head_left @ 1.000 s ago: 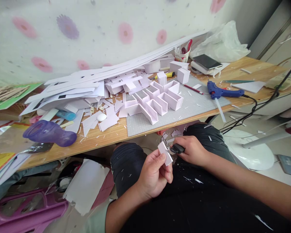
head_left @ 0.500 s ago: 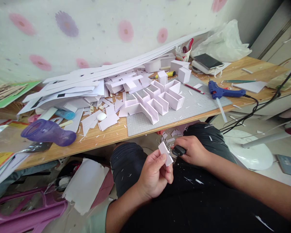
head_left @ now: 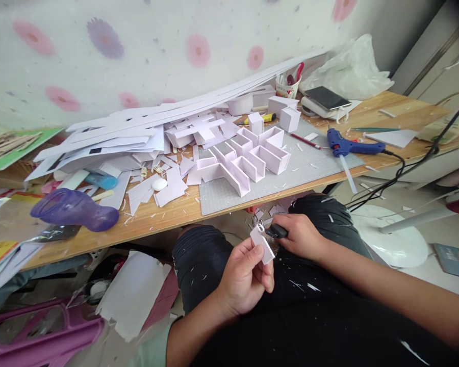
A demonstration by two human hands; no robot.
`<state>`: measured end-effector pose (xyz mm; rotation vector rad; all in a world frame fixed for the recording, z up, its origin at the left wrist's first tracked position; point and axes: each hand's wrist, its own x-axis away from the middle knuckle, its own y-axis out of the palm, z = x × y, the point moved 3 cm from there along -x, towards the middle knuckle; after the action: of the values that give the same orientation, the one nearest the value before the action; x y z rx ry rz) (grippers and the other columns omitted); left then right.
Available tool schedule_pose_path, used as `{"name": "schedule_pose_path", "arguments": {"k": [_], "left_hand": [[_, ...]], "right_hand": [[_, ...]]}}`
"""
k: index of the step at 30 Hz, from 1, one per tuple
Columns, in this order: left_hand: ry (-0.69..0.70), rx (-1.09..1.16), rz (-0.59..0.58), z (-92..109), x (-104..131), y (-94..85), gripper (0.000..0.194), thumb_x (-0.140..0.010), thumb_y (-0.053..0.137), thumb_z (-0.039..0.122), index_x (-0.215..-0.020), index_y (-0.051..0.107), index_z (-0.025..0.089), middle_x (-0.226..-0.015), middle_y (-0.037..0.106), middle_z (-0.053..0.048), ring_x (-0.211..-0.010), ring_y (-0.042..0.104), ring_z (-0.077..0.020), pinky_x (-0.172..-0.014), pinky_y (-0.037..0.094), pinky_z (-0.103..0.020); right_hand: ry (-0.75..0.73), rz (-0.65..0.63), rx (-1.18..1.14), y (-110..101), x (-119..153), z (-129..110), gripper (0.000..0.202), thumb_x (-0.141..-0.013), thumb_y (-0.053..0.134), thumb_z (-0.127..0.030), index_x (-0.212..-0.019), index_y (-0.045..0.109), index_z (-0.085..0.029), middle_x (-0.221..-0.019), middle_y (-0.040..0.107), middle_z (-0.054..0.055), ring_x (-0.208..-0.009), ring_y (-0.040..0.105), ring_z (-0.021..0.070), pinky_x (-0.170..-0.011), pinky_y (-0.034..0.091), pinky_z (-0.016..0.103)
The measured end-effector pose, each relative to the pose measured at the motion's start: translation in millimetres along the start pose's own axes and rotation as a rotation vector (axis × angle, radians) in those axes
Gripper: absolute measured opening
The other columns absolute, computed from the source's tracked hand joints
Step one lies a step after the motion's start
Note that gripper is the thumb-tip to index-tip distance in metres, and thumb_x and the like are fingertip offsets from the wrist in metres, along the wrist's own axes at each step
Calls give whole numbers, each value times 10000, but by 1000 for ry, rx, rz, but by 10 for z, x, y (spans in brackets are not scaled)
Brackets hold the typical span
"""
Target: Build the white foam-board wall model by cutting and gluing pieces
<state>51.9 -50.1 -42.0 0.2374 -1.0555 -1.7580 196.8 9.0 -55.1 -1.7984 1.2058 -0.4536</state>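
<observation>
Pinched between the thumb and fingers of my left hand [head_left: 241, 272] is a small white foam board piece [head_left: 263, 245], held over my lap. My right hand [head_left: 301, 235] is closed around a black-handled cutter [head_left: 277, 231], whose tip is beside the upper end of the piece. A thin white curl of shaving [head_left: 259, 228] stands at that end. The blade itself is too small to make out. On the grey cutting mat [head_left: 222, 199] beyond my hands sits a white foam board model [head_left: 239, 176] with several open channels.
Glue gun [head_left: 354, 145] with a dark cable lies at the table's right. White strips and scraps [head_left: 118, 137] pile up at the back left. A purple boot-shaped container [head_left: 76, 209] lies near the left front edge. A red pencil [head_left: 305, 140] and yellow cutter [head_left: 268, 118] rest near the mat's back.
The cutter has shifted slightly left, to the upper end of the piece. A white curl now shows there. The piece is turned a little in my left hand.
</observation>
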Motion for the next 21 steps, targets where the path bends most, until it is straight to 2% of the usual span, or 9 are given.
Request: {"name": "schedule_pose_path", "arguments": {"k": [5,8,12,16,21], "left_hand": [[-3,13,-3,-17,2,-6,222,-806,665,304,-731,541,136,-514,556,26,-329,450,-44,-330,396,-140],[-3,2,-60,-47,6,1,228,-813,657,317,-733,545,135,-510,564,19,-320,460,-53,-326,398,-148],[3,-17,-122,-70,15,6,229,-825,639,329,-738,548,137,-501,571,15,-309,470,-64,-328,397,-157],[66,-145,-23,14,22,-21,235,-811,651,353,-767,569,137,-508,582,10,-347,506,-78,-359,395,-161],[180,-435,175,202,0,-97,242,-760,703,355,-807,636,128,-669,640,-23,-564,589,-120,-554,484,-233]], "right_hand": [[25,0,18,34,-22,21,43,-723,530,-171,-694,546,-197,-634,617,13,-595,565,151,-567,339,225],[81,-15,35,67,-43,61,50,-742,543,-192,-698,565,-198,-627,618,8,-585,554,146,-554,324,225],[154,-48,-21,126,-60,131,163,-813,530,-274,-675,570,-196,-596,589,-1,-552,511,135,-543,320,232],[180,9,-226,144,-61,170,279,-854,502,-374,-649,544,-190,-578,534,-14,-541,460,127,-538,342,240],[219,-4,-673,83,-50,117,328,-818,554,-471,-666,511,-183,-585,448,-37,-554,428,116,-531,370,240]]}}
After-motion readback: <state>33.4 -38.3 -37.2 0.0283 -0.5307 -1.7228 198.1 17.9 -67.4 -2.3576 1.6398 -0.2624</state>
